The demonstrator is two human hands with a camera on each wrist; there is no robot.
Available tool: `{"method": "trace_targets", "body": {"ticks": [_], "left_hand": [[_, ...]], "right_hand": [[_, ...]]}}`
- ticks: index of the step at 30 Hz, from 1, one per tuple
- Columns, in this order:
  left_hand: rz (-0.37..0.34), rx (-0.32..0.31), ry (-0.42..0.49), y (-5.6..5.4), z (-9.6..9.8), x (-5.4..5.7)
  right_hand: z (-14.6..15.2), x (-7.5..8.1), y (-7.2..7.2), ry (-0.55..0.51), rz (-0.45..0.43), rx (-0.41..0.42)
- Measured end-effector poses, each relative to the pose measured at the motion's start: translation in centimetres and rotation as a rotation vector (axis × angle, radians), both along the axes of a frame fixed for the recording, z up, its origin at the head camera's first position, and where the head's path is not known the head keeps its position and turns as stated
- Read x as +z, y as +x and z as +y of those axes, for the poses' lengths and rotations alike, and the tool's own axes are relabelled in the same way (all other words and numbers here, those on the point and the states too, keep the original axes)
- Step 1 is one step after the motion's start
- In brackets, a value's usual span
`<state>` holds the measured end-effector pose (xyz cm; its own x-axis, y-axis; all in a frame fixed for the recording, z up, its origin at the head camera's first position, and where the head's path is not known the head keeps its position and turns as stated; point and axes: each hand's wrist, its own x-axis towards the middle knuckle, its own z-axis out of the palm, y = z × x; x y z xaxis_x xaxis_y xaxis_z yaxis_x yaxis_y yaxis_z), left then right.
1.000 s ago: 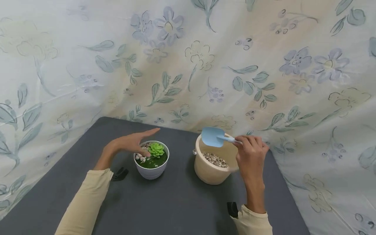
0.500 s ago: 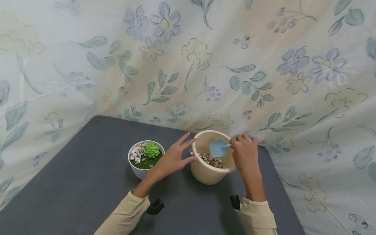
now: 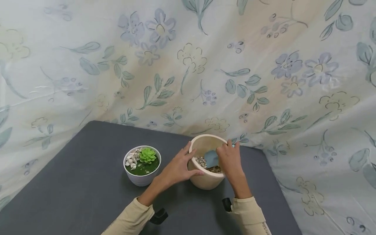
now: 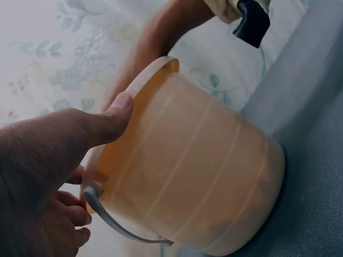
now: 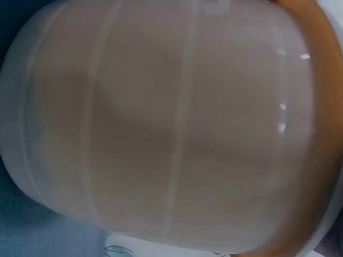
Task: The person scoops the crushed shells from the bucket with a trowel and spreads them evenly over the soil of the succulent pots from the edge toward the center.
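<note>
In the head view, a cream plastic bucket [image 3: 206, 183] with gravel [image 3: 201, 161] in it stands right of centre on the table. My left hand [image 3: 178, 167] holds the bucket's left rim, its thumb on the near edge; in the left wrist view the fingers lie by the grey handle [image 4: 120, 227]. My right hand [image 3: 230, 160] grips a small light-blue shovel [image 3: 211, 159], whose blade is down inside the bucket at the gravel. The hand hides most of the shovel's handle. Ribbed bucket wall [image 5: 139, 134] fills most of the right wrist view.
Left of the bucket stands a white pot [image 3: 140, 180] holding a green succulent [image 3: 147, 155], white stones [image 3: 133, 160] and a green mossy surface. The dark grey table [image 3: 88, 182] ends at a floral curtain [image 3: 188, 81] behind and to the right.
My left hand has moved right from over the white pot to the bucket's rim and taken hold there. The right hand has lowered the shovel from above the bucket into the gravel.
</note>
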<state>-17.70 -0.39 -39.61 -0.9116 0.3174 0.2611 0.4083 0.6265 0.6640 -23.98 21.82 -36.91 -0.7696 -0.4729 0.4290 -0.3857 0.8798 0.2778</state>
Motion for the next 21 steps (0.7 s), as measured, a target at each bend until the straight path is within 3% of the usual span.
{"method": "trace_targets", "body": {"ticks": [6, 14, 21], "left_hand": [[0.022, 0.018, 0.003, 0.2, -0.4, 0.1], [0.015, 0.023, 0.034, 0.4, -0.5, -0.2], [-0.021, 0.017, 0.034, 0.1, -0.1, -0.4]], "right_hand": [[-0.2, 0.1, -0.7, -0.025, -0.042, 0.015], [-0.4, -0.7, -1.0, -0.176, -0.195, 0.060], [0.6, -0.3, -0.1, -0.299, -0.174, 0.011]]}}
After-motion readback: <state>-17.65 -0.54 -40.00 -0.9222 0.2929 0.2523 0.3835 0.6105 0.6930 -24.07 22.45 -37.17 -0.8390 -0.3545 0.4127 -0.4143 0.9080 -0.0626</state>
